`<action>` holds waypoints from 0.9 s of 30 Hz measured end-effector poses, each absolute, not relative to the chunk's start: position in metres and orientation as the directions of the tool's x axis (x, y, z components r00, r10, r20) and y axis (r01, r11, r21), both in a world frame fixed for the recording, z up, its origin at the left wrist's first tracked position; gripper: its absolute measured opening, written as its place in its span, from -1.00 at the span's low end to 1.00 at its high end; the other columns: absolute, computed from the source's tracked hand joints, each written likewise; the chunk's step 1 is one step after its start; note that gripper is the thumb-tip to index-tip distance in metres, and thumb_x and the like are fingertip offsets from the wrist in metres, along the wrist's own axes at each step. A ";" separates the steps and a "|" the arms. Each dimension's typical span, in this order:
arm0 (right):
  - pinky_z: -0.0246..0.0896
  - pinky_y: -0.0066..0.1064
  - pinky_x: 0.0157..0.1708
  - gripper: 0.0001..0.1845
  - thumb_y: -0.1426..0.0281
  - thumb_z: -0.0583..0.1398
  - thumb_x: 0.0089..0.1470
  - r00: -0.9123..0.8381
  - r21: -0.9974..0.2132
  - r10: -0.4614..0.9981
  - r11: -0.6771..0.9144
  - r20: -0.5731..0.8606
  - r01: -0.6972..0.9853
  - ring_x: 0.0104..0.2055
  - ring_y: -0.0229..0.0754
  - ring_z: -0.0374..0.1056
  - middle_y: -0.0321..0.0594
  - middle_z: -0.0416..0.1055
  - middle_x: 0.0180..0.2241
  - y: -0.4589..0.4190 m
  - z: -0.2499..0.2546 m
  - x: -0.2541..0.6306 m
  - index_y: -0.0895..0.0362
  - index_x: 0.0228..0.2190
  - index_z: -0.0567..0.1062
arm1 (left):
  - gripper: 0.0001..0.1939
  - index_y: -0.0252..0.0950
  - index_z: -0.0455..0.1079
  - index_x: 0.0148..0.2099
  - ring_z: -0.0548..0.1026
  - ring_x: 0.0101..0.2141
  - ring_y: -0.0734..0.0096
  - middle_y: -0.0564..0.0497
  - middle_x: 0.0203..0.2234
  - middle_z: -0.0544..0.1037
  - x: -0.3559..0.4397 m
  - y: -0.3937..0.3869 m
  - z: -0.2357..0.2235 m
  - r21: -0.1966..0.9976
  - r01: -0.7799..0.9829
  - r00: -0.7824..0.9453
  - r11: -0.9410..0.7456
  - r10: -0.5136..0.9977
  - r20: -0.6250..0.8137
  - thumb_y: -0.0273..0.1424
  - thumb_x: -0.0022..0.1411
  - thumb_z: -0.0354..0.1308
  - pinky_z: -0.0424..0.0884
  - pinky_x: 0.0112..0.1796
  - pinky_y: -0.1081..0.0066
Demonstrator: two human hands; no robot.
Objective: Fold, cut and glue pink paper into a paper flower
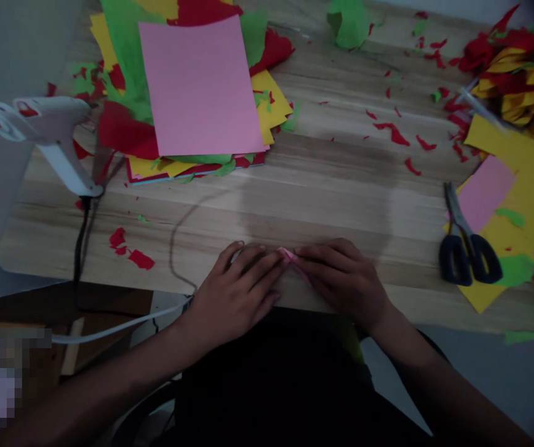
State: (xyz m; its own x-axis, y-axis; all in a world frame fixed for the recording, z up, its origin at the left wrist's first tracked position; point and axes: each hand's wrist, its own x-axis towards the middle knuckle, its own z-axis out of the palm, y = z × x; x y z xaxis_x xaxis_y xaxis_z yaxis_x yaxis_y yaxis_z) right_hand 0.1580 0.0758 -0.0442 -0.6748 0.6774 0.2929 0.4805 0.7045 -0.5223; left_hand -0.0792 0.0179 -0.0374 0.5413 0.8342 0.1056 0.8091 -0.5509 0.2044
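Near the table's front edge, a small folded piece of pink paper [289, 254] lies between my two hands. My left hand [243, 288] pinches its left end, with the fingers closed over it. From the other side my right hand [344, 273] grips the paper, its fingers pressed together. Most of the pink piece is hidden under the fingers. Black-handled scissors [467, 248] lie to the right of my right hand. Beyond my left hand, a larger pink sheet [202, 87] rests on a pile of coloured paper.
A white glue gun [62, 136] stands at the left, its cord running off the front edge of the table [323, 205]. Yellow paper [523, 180] lies at the right, beneath a pile of folded yellow pieces [523, 87]. Red scraps [392, 132] and green scraps are scattered about.
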 end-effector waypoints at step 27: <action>0.40 -0.14 -0.05 -0.62 0.45 0.20 0.26 -0.793 -0.366 0.572 0.798 0.209 0.479 -0.05 -0.09 0.40 -0.32 0.51 0.09 0.075 -0.039 0.166 0.03 0.09 0.49 | -0.51 -0.24 0.24 0.34 0.30 0.22 0.19 0.10 0.31 0.32 -0.074 0.016 -0.036 0.175 0.810 0.556 -0.560 0.828 0.076 -0.27 0.43 0.01 0.08 0.27 0.10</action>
State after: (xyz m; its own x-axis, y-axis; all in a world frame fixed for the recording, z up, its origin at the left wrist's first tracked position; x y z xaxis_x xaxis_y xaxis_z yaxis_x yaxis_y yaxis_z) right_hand 0.1659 0.0754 -0.0391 -0.7934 0.5719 0.2087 0.4791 0.7980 -0.3656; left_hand -0.0736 0.0159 -0.0363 0.5561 0.8277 0.0755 0.8098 -0.5601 0.1746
